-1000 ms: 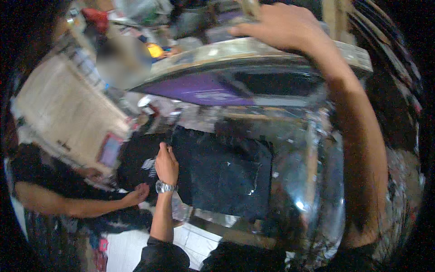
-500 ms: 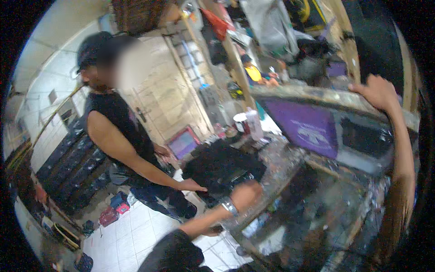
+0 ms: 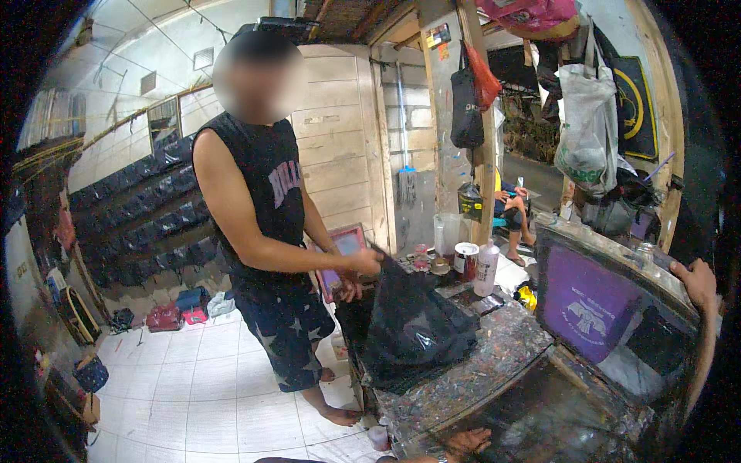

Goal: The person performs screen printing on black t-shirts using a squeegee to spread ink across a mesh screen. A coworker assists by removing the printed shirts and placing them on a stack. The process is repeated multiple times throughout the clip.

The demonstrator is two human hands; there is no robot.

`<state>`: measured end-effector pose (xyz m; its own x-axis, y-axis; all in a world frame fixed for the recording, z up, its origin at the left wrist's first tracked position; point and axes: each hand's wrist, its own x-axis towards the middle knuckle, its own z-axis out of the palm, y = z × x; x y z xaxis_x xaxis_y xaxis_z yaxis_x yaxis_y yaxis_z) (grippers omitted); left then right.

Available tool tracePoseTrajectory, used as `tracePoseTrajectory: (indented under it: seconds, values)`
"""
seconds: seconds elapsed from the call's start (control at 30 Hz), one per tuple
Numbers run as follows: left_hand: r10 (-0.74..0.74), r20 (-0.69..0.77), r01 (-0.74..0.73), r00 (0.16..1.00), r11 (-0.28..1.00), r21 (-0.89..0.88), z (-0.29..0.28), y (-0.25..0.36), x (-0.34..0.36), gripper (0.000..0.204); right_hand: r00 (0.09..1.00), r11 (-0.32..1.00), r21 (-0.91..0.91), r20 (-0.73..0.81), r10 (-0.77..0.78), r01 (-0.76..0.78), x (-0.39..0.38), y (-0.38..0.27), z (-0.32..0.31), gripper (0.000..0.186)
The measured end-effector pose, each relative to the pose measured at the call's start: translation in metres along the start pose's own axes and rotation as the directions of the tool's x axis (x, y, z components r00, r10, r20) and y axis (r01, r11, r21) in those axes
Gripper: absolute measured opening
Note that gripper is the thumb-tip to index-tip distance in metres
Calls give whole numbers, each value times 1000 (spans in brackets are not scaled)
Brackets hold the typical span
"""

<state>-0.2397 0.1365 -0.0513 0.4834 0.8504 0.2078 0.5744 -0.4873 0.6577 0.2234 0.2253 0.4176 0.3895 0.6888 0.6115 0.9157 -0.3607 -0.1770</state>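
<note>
The right grip (image 3: 698, 284), a bare hand, is curled over the outer rim of the raised screen-printing frame (image 3: 614, 309). The left grip (image 3: 468, 442) rests low by the near edge of the printing bed (image 3: 525, 417); I cannot tell from here whether it pinches anything.

Put the black cloth (image 3: 421, 332) at the dial's middle, twelve toward the top of the view. At ten o'clock stands the co-worker (image 3: 251, 185) in a sleeveless black top, one hand (image 3: 364, 264) at the cloth's lifted peak. The ink-spattered table (image 3: 494, 363) spreads out from two o'clock to five, and the cloth lies bunched over its nine o'clock edge. Between four and five is the dark, glossy bed. The frame, with its purple mesh panel, leans upward at three, well apart from the cloth; the left grip is at five.

Among the small things, a pale plastic bottle (image 3: 485, 268) stands between one and two, with a white-and-dark-red tin (image 3: 466, 262) just beside it at one and a tape roll (image 3: 440, 265) near that.

What would worry me is the frame: should the right grip slip off that rim, it could drop toward the bed and catch the left grip. A careless sweep of the cloth toward one o'clock might topple the bottle, and dragging it over those spatters could mark it if any are wet, which I can't judge.
</note>
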Motion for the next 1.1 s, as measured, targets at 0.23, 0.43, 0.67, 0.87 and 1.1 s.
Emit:
tracePoseTrajectory:
  seconds: [0.23,0.43,0.67,0.87,1.1]
  values:
    - [62,106,-44,992,986,-160,-29,9,9,23,997,1000,24,80,16,-18,-1,8,-16,80]
    - [114,-202,-29,973,924,382,-158,-42,57,17,983,1000,-25,183,-1,5,-24,-34,-30,92]
    - [-91,-334,240,938,866,439,-212,-140,108,37,978,999,-49,210,13,-3,-59,-50,-72,85]
    - [-205,-163,237,965,948,211,-190,-157,120,34,957,986,-109,276,-89,123,-71,-80,-59,103]
    - [166,474,-146,865,986,-79,-99,9,85,51,972,990,-85,213,-95,116,-87,-59,-80,99]
